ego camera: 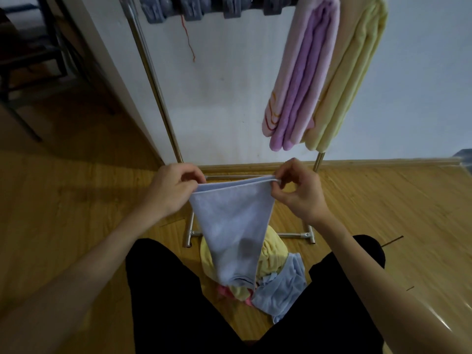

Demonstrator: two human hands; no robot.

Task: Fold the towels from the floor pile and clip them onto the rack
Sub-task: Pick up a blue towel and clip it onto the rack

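I hold a pale blue towel (231,226) up by its top edge, and it hangs down folded towards the floor. My left hand (171,190) grips its left corner. My right hand (298,192) pinches the right corner between thumb and fingers. Under the hanging towel lies the floor pile (278,279) of yellow, light blue and pink towels. On the metal rack (155,93), a pink and purple towel (298,80) and a yellow towel (350,80) hang folded at the upper right. Several grey clips (194,7) hang along the rack's top bar.
The rack stands against a white wall on a wooden floor, its base bars (293,235) just beyond the pile. A dark chair (28,60) stands at the far left. My black-trousered legs frame the pile on both sides.
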